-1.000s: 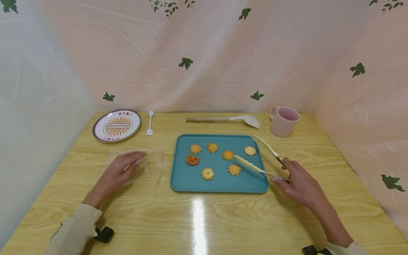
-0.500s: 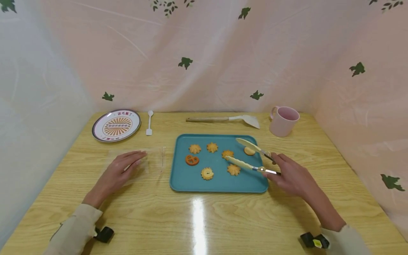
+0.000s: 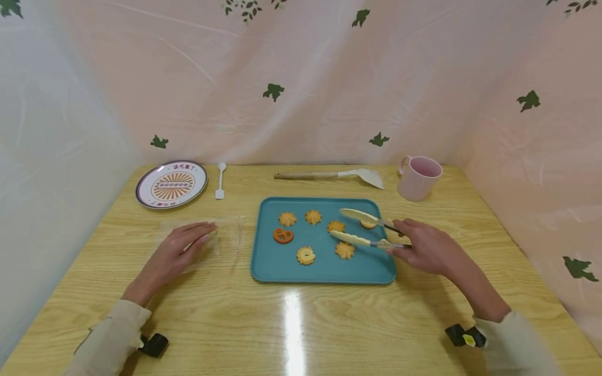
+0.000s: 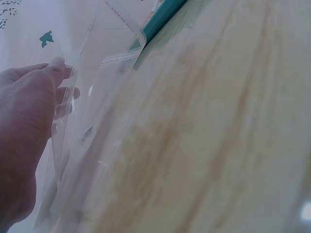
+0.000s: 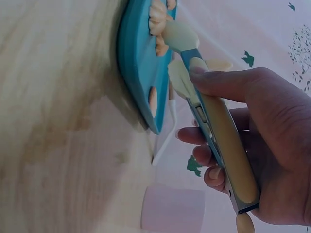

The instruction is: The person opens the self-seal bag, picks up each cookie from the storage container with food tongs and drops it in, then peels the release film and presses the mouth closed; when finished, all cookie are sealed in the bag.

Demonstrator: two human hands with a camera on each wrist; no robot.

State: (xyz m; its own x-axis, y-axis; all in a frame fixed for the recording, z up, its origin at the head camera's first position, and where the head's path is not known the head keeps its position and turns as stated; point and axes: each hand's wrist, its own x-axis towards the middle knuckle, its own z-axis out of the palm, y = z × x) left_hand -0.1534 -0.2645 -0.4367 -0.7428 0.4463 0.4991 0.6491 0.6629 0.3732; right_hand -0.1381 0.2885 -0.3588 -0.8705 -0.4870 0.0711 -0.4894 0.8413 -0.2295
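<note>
My right hand [image 3: 425, 248] grips a pair of food tongs [image 5: 221, 141] with cream tips and metal arms. The tongs' tips [image 3: 350, 238] are spread above the right half of a blue tray [image 3: 324, 271]. One tip is over or beside a flower-shaped cookie [image 3: 336, 226]; I cannot tell if they touch. A round cookie [image 3: 368, 223] lies partly hidden behind the tongs. Left of the tray, my left hand [image 3: 181, 248] pinches a clear plastic bag [image 4: 104, 97], which stands partly raised off the table in the left wrist view.
The tray also holds a pretzel [image 3: 283, 235], a ring-shaped cookie [image 3: 305, 255] and several flower-shaped cookies [image 3: 345, 250]. Along the back lie a plate [image 3: 172, 185], a small white spoon [image 3: 220, 181] and a spatula [image 3: 324, 176]. A pink mug [image 3: 417, 180] stands back right.
My right hand has moved left and slightly away from me, bringing the tongs further over the tray. Their tips have drawn closer together. My left hand has stayed put.
</note>
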